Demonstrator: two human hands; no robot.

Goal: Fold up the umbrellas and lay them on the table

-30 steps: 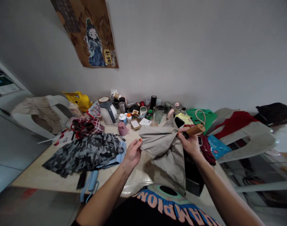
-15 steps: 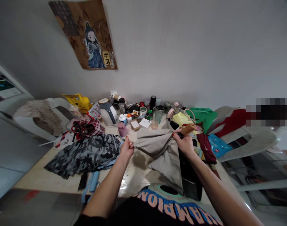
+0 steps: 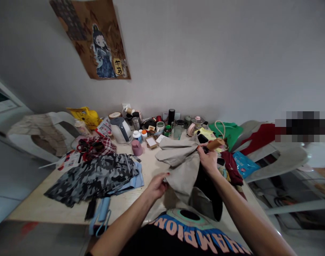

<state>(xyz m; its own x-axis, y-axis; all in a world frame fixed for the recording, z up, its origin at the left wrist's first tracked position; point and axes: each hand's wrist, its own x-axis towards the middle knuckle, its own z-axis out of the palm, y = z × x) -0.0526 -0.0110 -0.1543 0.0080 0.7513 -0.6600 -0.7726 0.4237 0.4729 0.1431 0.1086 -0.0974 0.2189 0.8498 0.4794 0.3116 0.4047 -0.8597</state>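
A loose grey umbrella (image 3: 182, 174) with a black inner side hangs partly folded over the table in front of me. My right hand (image 3: 209, 161) is closed around its gathered part, just below a wooden handle (image 3: 215, 144) with a cord loop that points away from me. My left hand (image 3: 157, 185) is closed, thumb and finger pinching the left edge of a grey fabric panel. Left of it lies a spread camouflage umbrella (image 3: 95, 177) on light blue cloth (image 3: 136, 177). A light blue handle-like piece with a strap (image 3: 104, 209) sits at the table's front edge.
A pink cup (image 3: 137, 147), an electric kettle (image 3: 121, 130), bottles and jars crowd the table's back. A red plaid bundle (image 3: 102, 145) lies at the left. Chairs flank the table, and a blue packet (image 3: 245, 164) rests at the right. Another person is partly visible far right.
My left hand has moved right and toward me, from beside the fabric's upper left tip to a lower panel edge. My right hand keeps its hold on the umbrella.
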